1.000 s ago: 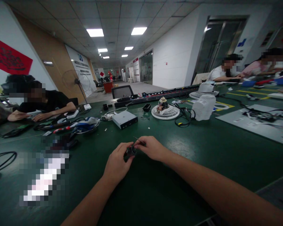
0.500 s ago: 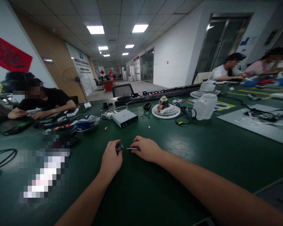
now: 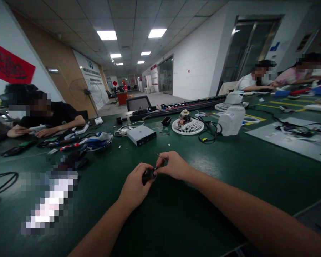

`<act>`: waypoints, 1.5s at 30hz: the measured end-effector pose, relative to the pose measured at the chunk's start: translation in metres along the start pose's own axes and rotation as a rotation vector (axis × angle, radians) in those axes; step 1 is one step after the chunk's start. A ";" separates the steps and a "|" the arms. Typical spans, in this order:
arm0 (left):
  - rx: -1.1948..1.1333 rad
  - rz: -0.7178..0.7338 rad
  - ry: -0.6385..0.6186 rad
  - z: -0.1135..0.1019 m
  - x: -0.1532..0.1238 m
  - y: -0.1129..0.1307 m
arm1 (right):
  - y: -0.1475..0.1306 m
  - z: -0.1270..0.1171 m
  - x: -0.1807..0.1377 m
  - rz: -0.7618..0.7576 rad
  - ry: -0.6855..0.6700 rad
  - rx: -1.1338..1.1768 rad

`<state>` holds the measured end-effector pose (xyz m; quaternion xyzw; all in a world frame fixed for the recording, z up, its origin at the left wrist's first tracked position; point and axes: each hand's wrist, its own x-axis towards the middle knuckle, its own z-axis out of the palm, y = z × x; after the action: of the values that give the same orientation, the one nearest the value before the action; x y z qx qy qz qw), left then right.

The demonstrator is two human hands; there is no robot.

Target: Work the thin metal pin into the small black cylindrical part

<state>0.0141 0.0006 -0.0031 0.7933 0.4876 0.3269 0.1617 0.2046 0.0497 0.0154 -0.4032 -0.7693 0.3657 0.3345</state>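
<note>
My left hand [image 3: 136, 184] is closed around a small dark cylindrical part [image 3: 148, 175], gripping it between thumb and fingers just above the green table. The part's end facing right looks shiny; its kind is too small to tell. My right hand [image 3: 175, 166] is closed too, its fingertips touching that shiny end. A thin metal rod-like piece [image 3: 159, 156] sticks out from the right fingers, pointing up and left. Most of it is hidden in the grip. Beyond the hands lies a grey optical drive [image 3: 141, 134].
A white fan grille with a motor [image 3: 187, 123] and a white plastic housing [image 3: 231, 121] stand back right. Tools and a blue cloth [image 3: 98, 140] lie left. A grey panel [image 3: 299, 139] is at right. Co-workers sit at left [image 3: 56, 114] and far right [image 3: 253, 78].
My hands have come together: the left moved right with the dark part, and the right fingers now touch its end. The thin metal piece has turned to point upward.
</note>
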 end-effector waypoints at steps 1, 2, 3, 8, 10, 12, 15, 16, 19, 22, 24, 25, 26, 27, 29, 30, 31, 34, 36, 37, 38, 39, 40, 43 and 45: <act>0.001 -0.012 0.010 0.000 0.000 0.000 | 0.000 0.000 0.000 -0.003 -0.010 0.015; 0.004 -0.024 0.020 0.000 -0.001 -0.001 | 0.000 0.001 0.000 -0.008 -0.014 0.017; 0.006 -0.034 0.029 0.000 -0.001 -0.002 | 0.001 0.001 0.000 -0.015 -0.012 0.006; 0.005 -0.061 0.076 -0.002 0.000 -0.005 | 0.003 0.001 0.001 -0.160 -0.014 -0.078; 0.000 -0.059 0.073 -0.002 0.000 -0.005 | 0.004 0.001 0.001 -0.189 -0.042 -0.075; -0.010 -0.050 0.057 -0.002 0.000 -0.004 | 0.005 0.001 0.001 -0.156 -0.055 -0.073; -0.030 -0.013 0.024 -0.003 0.000 -0.002 | 0.007 0.001 0.001 -0.063 -0.062 -0.120; -0.033 0.004 0.017 -0.003 0.000 -0.002 | 0.008 0.000 0.001 -0.037 -0.066 -0.137; -0.039 0.042 0.023 -0.003 0.000 0.000 | 0.011 -0.001 0.001 0.007 -0.083 -0.143; -0.047 0.062 0.020 -0.003 0.000 0.000 | 0.014 -0.001 0.002 0.059 -0.143 -0.104; -0.036 0.060 0.015 -0.003 0.000 0.000 | 0.016 -0.002 0.002 0.087 -0.195 -0.081; -0.027 0.058 0.009 -0.003 0.000 0.000 | 0.016 -0.002 0.002 0.090 -0.209 -0.076; -0.016 0.054 0.001 -0.004 0.000 0.000 | 0.016 -0.002 0.002 0.087 -0.215 -0.077; -0.005 0.051 -0.006 -0.005 0.000 0.001 | 0.016 -0.002 0.001 0.081 -0.217 -0.083; 0.017 0.048 -0.016 -0.006 0.000 0.001 | 0.016 -0.002 0.001 0.059 -0.207 -0.115; 0.026 0.049 -0.017 -0.007 0.000 0.002 | 0.015 -0.002 0.001 0.042 -0.200 -0.143; 0.034 0.054 -0.019 -0.007 0.000 0.002 | 0.014 -0.003 0.001 0.023 -0.193 -0.176; 0.043 0.073 -0.035 -0.007 0.000 0.004 | 0.011 -0.005 0.001 -0.006 -0.169 -0.255; 0.034 0.081 -0.045 -0.007 0.000 0.004 | 0.011 -0.007 0.001 0.012 -0.154 -0.278; 0.025 0.082 -0.047 -0.007 0.000 0.005 | 0.011 -0.008 0.001 0.020 -0.146 -0.285; 0.016 0.080 -0.049 -0.007 0.000 0.005 | 0.012 -0.009 0.001 0.023 -0.142 -0.291; 0.009 0.077 -0.051 -0.006 0.000 0.005 | 0.013 -0.009 0.001 0.023 -0.145 -0.293; 0.003 0.073 -0.052 -0.006 0.000 0.004 | 0.014 -0.009 0.001 0.020 -0.155 -0.289; 0.003 0.071 -0.053 -0.005 0.000 0.001 | 0.016 -0.007 0.001 0.001 -0.197 -0.242; 0.007 0.082 -0.046 -0.005 0.000 -0.001 | 0.015 -0.004 0.001 -0.011 -0.202 -0.221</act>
<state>0.0095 0.0008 -0.0002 0.8204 0.4519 0.3135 0.1566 0.2135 0.0582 0.0051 -0.3945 -0.8368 0.3156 0.2112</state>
